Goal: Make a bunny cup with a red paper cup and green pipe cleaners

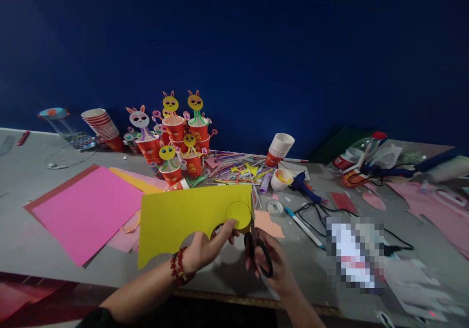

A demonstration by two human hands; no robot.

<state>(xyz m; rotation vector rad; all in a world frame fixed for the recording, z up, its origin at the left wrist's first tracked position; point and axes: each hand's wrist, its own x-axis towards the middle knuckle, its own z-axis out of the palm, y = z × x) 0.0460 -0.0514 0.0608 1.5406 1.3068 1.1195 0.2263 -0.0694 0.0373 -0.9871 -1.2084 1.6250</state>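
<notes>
My left hand (209, 248), with a red bead bracelet on the wrist, pinches the lower edge of a yellow paper sheet (176, 218) held upright above the table. A circle is drawn near the sheet's right end. My right hand (273, 262) grips black-handled scissors (258, 251) whose blades point up into the sheet's right edge beside the circle.
Pink and orange paper sheets (86, 208) lie at left. Red paper cups with bunny faces (176, 135) stand at the back, beside cup stacks (100, 123), straws (234, 167), a glue stick, tape, a pen (304, 226), cables and a bottle (357, 152). Pink scraps lie at right.
</notes>
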